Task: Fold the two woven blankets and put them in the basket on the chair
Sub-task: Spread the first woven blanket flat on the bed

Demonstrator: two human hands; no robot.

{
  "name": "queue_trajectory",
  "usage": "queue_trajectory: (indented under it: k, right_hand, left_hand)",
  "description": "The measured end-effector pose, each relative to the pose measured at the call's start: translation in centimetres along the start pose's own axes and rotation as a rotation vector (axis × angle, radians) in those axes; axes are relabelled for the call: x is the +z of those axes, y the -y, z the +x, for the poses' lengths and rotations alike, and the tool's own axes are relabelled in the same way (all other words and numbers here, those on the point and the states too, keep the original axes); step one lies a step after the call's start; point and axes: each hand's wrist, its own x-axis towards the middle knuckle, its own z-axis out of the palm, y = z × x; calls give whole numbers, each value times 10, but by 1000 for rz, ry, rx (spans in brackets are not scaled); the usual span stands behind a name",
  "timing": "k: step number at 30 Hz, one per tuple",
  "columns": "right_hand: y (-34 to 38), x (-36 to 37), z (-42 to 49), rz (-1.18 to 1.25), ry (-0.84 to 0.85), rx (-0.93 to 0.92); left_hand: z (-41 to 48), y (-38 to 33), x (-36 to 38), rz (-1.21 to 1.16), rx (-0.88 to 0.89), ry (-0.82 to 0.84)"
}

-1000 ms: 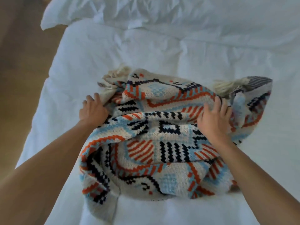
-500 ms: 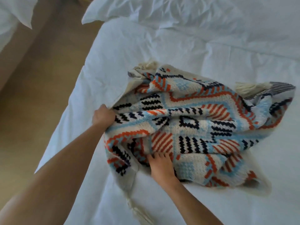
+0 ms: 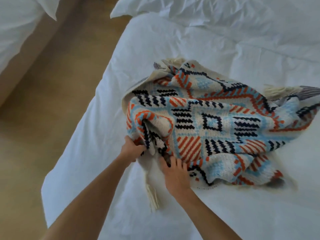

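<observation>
A woven blanket (image 3: 213, 122) with orange, light blue, navy and cream patterns lies bunched on the white bed (image 3: 173, 49). Cream tassels (image 3: 152, 196) trail from its near edge. My left hand (image 3: 132, 149) grips a gathered fold at the blanket's near left corner. My right hand (image 3: 174, 174) lies just beside it, its fingertips tucked into the blanket's near edge. Neither a second blanket nor the basket and chair are in view.
A wrinkled white duvet (image 3: 216, 13) lies across the bed's far end. Tan floor (image 3: 43, 101) runs along the bed's left side. Another white bed or bedding (image 3: 15, 28) fills the top left corner.
My left hand slid toward me down the blanket's left edge and now grips a fold. My right hand came from the blanket's right side to its near edge beside the left. The view shifted left.
</observation>
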Motion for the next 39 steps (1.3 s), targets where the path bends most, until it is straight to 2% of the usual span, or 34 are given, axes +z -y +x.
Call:
queue_trajectory:
  k: [4, 7, 10, 13, 16, 21, 24, 27, 29, 31, 32, 34, 36, 37, 39]
  right_hand:
    - [-10, 2, 0, -62, -2, -7]
    - [-33, -2, -12, -120, 14, -2]
    - [-64, 0, -33, -173, 110, 134]
    - [-66, 5, -48, -237, 165, 226]
    - [-33, 5, -52, -215, 100, 212]
    - [19, 10, -40, -81, -318, -50]
    - [36, 13, -24, -35, -436, -115]
    - [48, 19, -17, -64, -385, -269]
    - [53, 25, -17, -165, -277, -368]
    - [54, 26, -20, -254, -162, -320]
    - [53, 25, -20, -277, -163, -279]
    - [52, 16, -18, -207, -243, -273]
    - [50, 7, -15, -9, -341, -305]
    - [48, 1, -15, 82, -351, -294]
    - [39, -10, -15, 183, -268, -215]
  left_hand:
    - [-16, 17, 18, 258, 166, -193]
    - [-21, 42, -20, 527, 169, -360]
    - [-21, 76, -77, 717, 139, -524]
    - [-22, 98, -105, 839, 122, -548]
    - [-23, 101, -98, 808, 101, -505]
    - [-22, 109, -79, 489, 97, -447]
    - [-18, 126, -83, 315, 84, -458]
    - [-19, 135, -81, 299, 219, -458]
    - [-23, 134, -73, 310, 325, -412]
    - [-28, 131, -66, 324, 377, -355]
    - [-29, 130, -65, 342, 384, -345]
    - [-31, 128, -72, 404, 338, -375]
    - [-30, 130, -92, 481, 204, -442]
    - [-30, 134, -105, 524, 126, -454]
    - [-29, 147, -131, 637, -21, -422]
